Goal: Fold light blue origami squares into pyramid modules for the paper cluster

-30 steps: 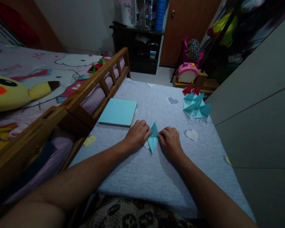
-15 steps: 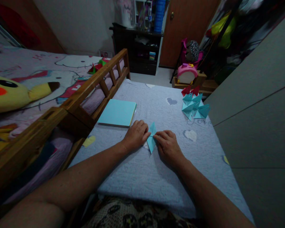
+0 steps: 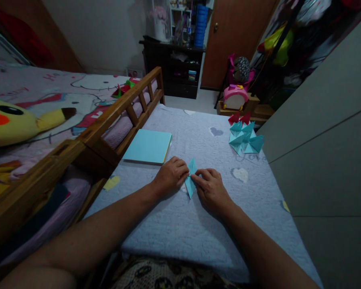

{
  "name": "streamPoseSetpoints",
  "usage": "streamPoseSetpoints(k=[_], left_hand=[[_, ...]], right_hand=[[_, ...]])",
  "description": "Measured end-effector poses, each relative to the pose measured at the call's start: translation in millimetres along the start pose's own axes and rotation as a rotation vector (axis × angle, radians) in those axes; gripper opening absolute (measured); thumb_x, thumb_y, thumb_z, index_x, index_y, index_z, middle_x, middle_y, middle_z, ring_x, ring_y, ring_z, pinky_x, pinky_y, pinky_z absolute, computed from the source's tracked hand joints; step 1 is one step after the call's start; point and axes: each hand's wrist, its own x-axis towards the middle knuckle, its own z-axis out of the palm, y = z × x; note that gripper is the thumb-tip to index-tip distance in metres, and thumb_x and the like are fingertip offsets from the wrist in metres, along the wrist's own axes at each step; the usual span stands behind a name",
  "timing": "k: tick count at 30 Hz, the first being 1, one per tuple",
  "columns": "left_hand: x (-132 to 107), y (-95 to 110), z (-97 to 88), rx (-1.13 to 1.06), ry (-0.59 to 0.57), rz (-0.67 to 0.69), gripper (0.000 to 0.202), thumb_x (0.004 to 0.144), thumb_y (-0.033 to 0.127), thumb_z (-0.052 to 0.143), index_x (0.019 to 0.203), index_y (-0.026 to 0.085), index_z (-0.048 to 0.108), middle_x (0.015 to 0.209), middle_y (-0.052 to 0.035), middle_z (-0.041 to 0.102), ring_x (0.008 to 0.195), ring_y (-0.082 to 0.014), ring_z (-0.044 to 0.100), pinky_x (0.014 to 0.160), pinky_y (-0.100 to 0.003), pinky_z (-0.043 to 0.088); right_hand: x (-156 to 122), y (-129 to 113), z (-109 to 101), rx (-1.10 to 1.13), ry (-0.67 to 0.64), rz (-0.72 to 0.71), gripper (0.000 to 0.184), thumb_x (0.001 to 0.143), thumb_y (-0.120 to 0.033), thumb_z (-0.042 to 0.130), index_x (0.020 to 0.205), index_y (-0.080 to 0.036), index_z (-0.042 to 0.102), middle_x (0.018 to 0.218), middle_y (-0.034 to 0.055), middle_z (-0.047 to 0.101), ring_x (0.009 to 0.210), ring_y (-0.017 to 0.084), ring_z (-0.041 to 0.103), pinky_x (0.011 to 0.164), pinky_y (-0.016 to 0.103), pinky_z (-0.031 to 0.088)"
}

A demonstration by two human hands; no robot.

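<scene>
A small folded piece of light blue paper lies on a pale blue quilted mattress, pointed at both ends. My left hand rests at its left side with curled fingers pressed on the paper's edge. My right hand lies over its right side, fingertips pressing the fold flat. Both hands touch the paper and meet over its middle.
A stack of light blue paper sheets lies to the left. Several folded blue and red paper pieces sit at the far right. A wooden bed rail runs along the left, a grey cabinet along the right.
My right hand has slid left over the paper, folding its right side inward so the piece looks narrower. My left hand has stayed in place. The camera has tilted slightly.
</scene>
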Motion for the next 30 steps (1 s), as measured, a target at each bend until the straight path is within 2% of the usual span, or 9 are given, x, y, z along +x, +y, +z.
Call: streamPoseSetpoints(k=[3, 7, 13, 17, 23, 30], left_hand=[[1, -2, 2.3, -0.028, 0.004, 0.025, 0.015, 0.097, 0.021, 0.055, 0.100, 0.018, 0.070, 0.104, -0.0080, 0.071, 0.100, -0.0243, 0.057, 0.092, -0.039, 0.050], [2, -6, 9.7, -0.027, -0.029, 0.112, 0.025, 0.100, 0.019, 0.051, 0.119, 0.021, 0.067, 0.125, -0.0068, 0.070, 0.121, -0.0253, 0.056, 0.103, -0.044, 0.049], [1, -9, 13.7, 0.029, -0.050, 0.100, 0.024, 0.100, 0.021, 0.054, 0.119, 0.021, 0.067, 0.127, -0.0063, 0.070, 0.127, -0.0278, 0.058, 0.104, -0.047, 0.049], [1, -8, 11.3, 0.020, -0.063, 0.096, 0.024, 0.100, 0.022, 0.054, 0.120, 0.020, 0.067, 0.130, -0.0064, 0.069, 0.126, -0.0284, 0.058, 0.104, -0.047, 0.049], [2, -10, 15.0, 0.022, -0.133, 0.098, 0.027, 0.103, 0.019, 0.045, 0.126, 0.017, 0.060, 0.143, -0.0086, 0.059, 0.141, -0.0268, 0.044, 0.113, -0.046, 0.041], [3, -8, 15.8, 0.054, -0.152, 0.064, 0.042, 0.100, 0.021, 0.046, 0.141, 0.013, 0.046, 0.145, -0.0139, 0.055, 0.146, -0.0281, 0.038, 0.115, -0.046, 0.037]], right_hand=[[1, -1, -1, -0.005, -0.008, 0.001, 0.033, 0.094, -0.014, 0.055, 0.122, -0.025, 0.067, 0.121, 0.0084, 0.065, 0.111, 0.027, 0.049, 0.099, 0.045, 0.038], [1, 0, -1, 0.005, -0.007, -0.011, 0.036, 0.090, -0.010, 0.057, 0.120, -0.025, 0.067, 0.122, 0.0075, 0.066, 0.111, 0.026, 0.049, 0.100, 0.045, 0.037], [1, 0, -3, 0.040, -0.007, -0.006, 0.036, 0.094, -0.013, 0.054, 0.128, -0.023, 0.062, 0.123, 0.0087, 0.066, 0.111, 0.026, 0.051, 0.101, 0.044, 0.038], [1, -1, -6, 0.045, -0.016, -0.009, 0.031, 0.095, -0.015, 0.054, 0.123, -0.022, 0.065, 0.122, 0.0085, 0.066, 0.110, 0.026, 0.051, 0.101, 0.045, 0.039], [0, 0, -6, 0.037, -0.019, -0.019, 0.032, 0.093, -0.015, 0.056, 0.123, -0.021, 0.066, 0.124, 0.0092, 0.066, 0.112, 0.027, 0.051, 0.102, 0.047, 0.039], [1, 0, -5, 0.034, -0.009, -0.021, 0.038, 0.091, -0.012, 0.057, 0.126, -0.023, 0.066, 0.123, 0.0092, 0.066, 0.110, 0.027, 0.052, 0.100, 0.046, 0.041]])
